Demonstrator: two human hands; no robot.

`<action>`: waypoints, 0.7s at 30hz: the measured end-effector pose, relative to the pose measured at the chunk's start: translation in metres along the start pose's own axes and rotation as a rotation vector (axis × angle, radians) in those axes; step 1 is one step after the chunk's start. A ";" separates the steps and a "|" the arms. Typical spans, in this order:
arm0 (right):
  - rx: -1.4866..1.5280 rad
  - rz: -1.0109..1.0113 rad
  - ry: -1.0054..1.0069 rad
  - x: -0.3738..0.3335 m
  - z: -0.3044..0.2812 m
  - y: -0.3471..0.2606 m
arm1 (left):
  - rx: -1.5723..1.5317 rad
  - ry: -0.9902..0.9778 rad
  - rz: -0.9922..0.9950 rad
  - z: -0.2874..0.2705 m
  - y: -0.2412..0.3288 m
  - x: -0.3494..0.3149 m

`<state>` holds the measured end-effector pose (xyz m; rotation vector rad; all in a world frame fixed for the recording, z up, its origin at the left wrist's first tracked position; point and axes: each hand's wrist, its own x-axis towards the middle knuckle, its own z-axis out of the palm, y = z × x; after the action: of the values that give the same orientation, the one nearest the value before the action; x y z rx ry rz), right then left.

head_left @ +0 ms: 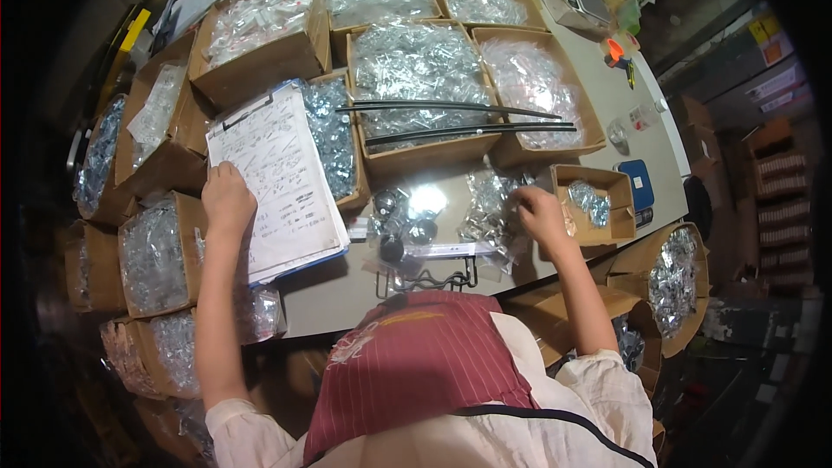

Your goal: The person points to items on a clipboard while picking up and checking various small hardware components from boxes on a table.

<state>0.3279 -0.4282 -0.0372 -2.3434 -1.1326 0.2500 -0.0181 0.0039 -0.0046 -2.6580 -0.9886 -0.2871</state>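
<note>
1. The left hand [228, 195] rests at the left edge of the clipboard of papers [290, 191], fingers loosely bent; I cannot tell whether it grips.
2. The clipboard of papers sits toward the left of the counter [325, 305]; its long axis runs near to far, the clip [249, 111] end pointing away and slightly left.
3. The right hand [539, 211] is partly curled at the bagged metal parts [490, 208]; any hold is unclear.
4. These spread near to far, left of the small cardboard box [602, 232].
</note>
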 end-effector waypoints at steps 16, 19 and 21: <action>0.297 -0.058 0.097 0.042 0.027 -0.003 | 0.100 0.114 -0.153 0.028 0.012 -0.007; 0.835 -0.011 0.138 0.039 -0.003 0.009 | 0.092 0.091 -0.169 0.029 0.008 -0.017; 0.962 0.186 0.345 0.028 -0.040 0.013 | 0.102 0.103 -0.179 0.026 0.009 -0.020</action>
<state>0.3689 -0.4282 -0.0085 -1.5328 -0.4505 0.3420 -0.0251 -0.0062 -0.0366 -2.4421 -1.1765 -0.3963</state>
